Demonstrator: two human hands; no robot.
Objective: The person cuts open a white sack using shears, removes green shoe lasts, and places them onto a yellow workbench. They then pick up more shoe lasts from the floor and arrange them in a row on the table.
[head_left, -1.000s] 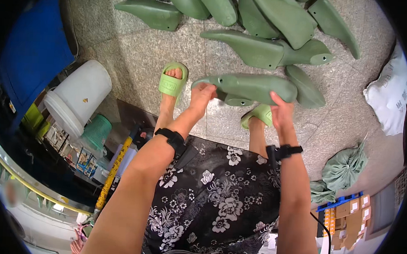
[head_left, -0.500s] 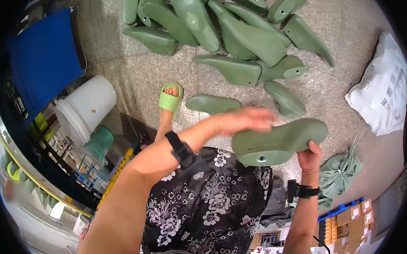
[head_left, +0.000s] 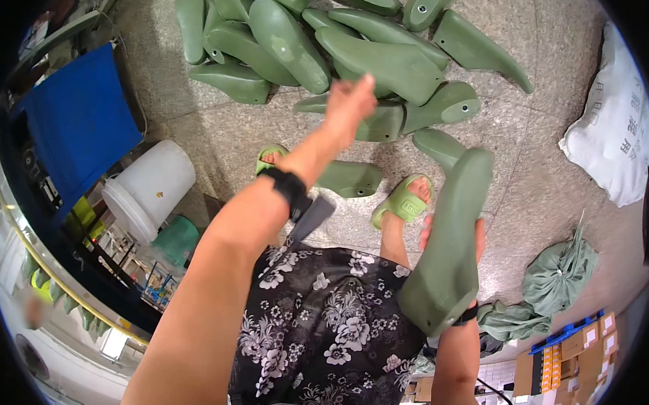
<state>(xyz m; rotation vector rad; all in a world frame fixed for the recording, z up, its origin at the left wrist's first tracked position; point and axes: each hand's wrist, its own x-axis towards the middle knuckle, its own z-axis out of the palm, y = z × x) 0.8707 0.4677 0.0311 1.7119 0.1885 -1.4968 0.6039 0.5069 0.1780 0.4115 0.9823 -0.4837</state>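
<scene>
A large green shoe last point(head_left: 449, 244) stands nearly upright in my right hand point(head_left: 480, 240), its toe pointing away from me. That hand wraps round it from behind, and most of the palm is hidden by the last. My left hand point(head_left: 350, 108) reaches out over the floor, a finger stretched forward, with nothing seen in it. Under and beside it lie a green shoe last with a flat end point(head_left: 380, 123) and a broad last point(head_left: 388, 64). Closer to me, another last point(head_left: 351, 178) lies partly behind my left wrist.
Several more green lasts point(head_left: 288, 45) are heaped at the far side. A white bucket point(head_left: 155, 184) lies tilted at the left by a blue panel point(head_left: 82, 123). At right are a white sack point(head_left: 610, 128) and a green bundled sack point(head_left: 560, 274). My slippered foot point(head_left: 406, 200) is near the last.
My right hand has turned the held last from lying sideways to nearly upright. My left hand has moved away from it, forward and left to the lasts on the floor. My right foot now shows.
</scene>
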